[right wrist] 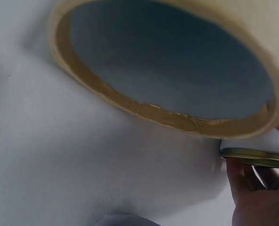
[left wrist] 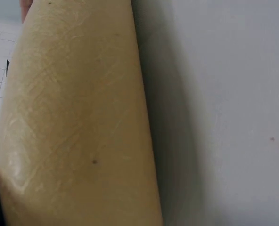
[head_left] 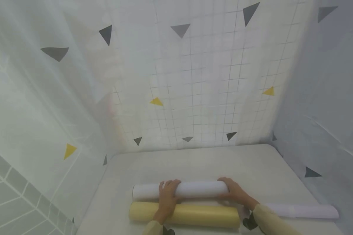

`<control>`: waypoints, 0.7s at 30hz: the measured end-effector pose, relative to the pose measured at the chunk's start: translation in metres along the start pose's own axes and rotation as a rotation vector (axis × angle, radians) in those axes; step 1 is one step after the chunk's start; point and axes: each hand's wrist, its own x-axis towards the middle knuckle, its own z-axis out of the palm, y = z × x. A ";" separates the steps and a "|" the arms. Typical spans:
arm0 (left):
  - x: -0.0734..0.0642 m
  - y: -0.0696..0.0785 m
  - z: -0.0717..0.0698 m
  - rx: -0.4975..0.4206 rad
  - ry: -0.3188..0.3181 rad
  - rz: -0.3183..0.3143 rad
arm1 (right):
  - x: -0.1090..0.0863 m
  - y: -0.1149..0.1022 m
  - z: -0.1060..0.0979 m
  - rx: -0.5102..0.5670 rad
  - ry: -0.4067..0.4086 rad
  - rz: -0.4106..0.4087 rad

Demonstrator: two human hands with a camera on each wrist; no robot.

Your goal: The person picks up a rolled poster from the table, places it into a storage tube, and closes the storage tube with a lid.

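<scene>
A white tube [head_left: 198, 189] lies crosswise on the pale table in the head view. My left hand [head_left: 168, 197] grips it left of its middle, fingers bent over the top. At its right end my right hand [head_left: 234, 192] holds it, thumb and fingers on opposite sides; in the right wrist view, the fingers of that hand [right wrist: 262, 202] reach its gold-coloured rim [right wrist: 255, 155]. Parallel and nearer to me lies a yellow tube [head_left: 206, 215], under my left wrist. This yellow tube [left wrist: 78, 113] fills much of the left wrist view, and its hollow open end [right wrist: 153, 113] shows in the right.
A pale lavender-white roll [head_left: 309, 211] lies to the right, partly behind my right sleeve [head_left: 270, 222]. The table [head_left: 194, 163] has rounded far corners. Whitish sheeting [head_left: 176, 75] printed with triangles rises behind and at both sides.
</scene>
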 end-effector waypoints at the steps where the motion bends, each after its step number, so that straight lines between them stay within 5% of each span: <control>1: 0.000 0.000 0.000 0.003 -0.001 0.001 | 0.000 0.000 0.000 0.002 0.001 0.005; 13: -0.001 0.000 0.000 -0.023 0.005 0.033 | 0.002 0.002 0.003 -0.015 0.005 0.050; 21: 0.003 -0.002 0.004 0.021 0.164 0.097 | 0.003 0.001 0.003 -0.023 0.027 0.001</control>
